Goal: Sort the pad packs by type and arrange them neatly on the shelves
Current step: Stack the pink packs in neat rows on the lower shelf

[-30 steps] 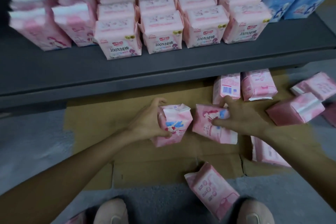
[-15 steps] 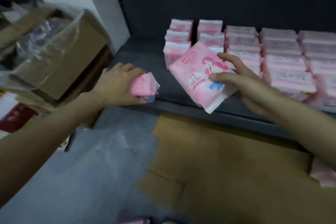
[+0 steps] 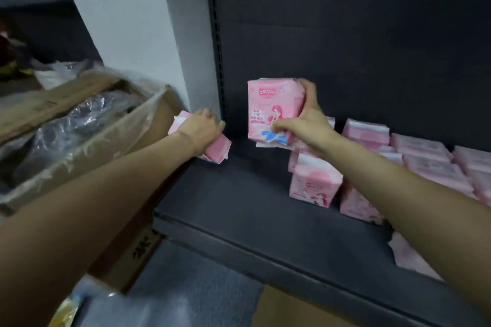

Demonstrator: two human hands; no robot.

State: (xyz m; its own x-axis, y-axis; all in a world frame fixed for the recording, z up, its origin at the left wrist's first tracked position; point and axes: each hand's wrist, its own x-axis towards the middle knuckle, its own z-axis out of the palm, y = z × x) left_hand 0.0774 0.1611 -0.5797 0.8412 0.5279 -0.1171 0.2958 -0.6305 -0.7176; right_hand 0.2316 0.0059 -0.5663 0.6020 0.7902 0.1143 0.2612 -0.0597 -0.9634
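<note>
My right hand grips a pink pad pack with a cartoon girl on its front, held upright above the dark shelf, just left of the rows of pink packs standing there. My left hand grips a second pink pack from above, at the shelf's far left end beside the slotted upright. Most of that pack is hidden under my fingers.
An open cardboard box lined with clear plastic stands left of the shelf against a white pillar. The shelf's left part is bare. Flattened cardboard lies on the grey floor below. More pink packs fill the shelf to the right.
Both hands lifted the two packs off the floor and carried them up to the shelf's left end. The right pack now stands upright; the view swung left and up.
</note>
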